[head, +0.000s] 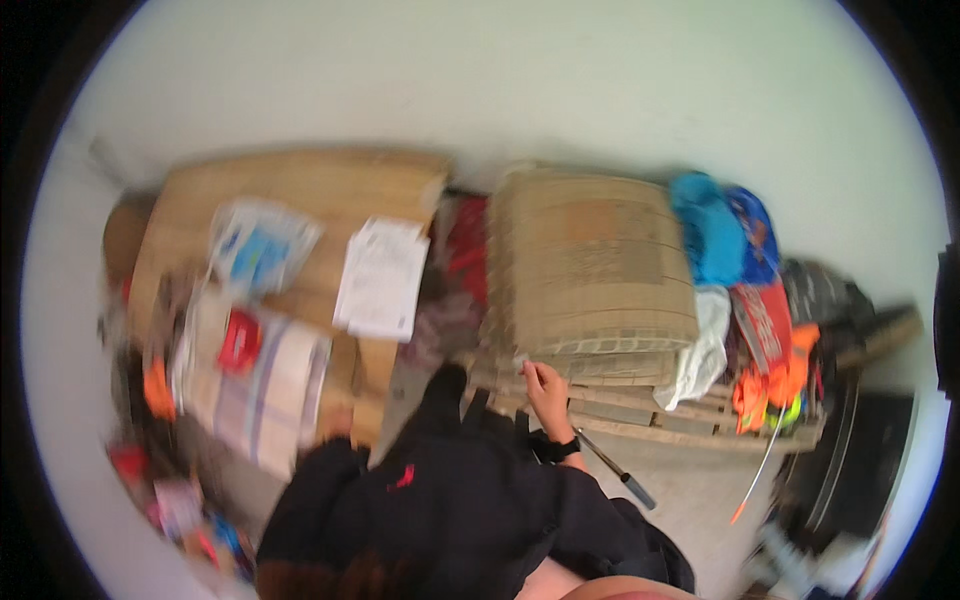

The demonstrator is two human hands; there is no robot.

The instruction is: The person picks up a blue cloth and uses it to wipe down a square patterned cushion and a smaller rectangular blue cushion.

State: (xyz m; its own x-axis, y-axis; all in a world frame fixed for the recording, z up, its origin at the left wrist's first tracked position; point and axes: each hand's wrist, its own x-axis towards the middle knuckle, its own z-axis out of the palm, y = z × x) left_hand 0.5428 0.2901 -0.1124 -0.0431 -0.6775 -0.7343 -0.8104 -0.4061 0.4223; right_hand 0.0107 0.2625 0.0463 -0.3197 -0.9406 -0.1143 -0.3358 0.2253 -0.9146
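My right hand (pixel 546 390), with a black band on its wrist, is raised at the near left corner of a folded brown checked quilt (pixel 600 262). Its fingertips are closed around a small whitish thing, too blurred to name. My left hand (pixel 339 424) shows only in part beyond the black sleeve, near the edge of the wooden board (pixel 300 169); its fingers cannot be made out. Close to it lies a folded striped cloth (pixel 262 390) with a red packet (pixel 241 341) on top. Printed papers (pixel 382 281) and a clear plastic bag with blue print (pixel 264 247) rest on the board.
The quilt lies on a wooden pallet (pixel 637 427). Blue (pixel 709 225) and white bags (pixel 701 345), a red bag (pixel 763 322) and an orange vest (pixel 787 375) crowd its right end. A rod with a grey grip (pixel 637 491) is beside my right wrist. A pale wall stands behind.
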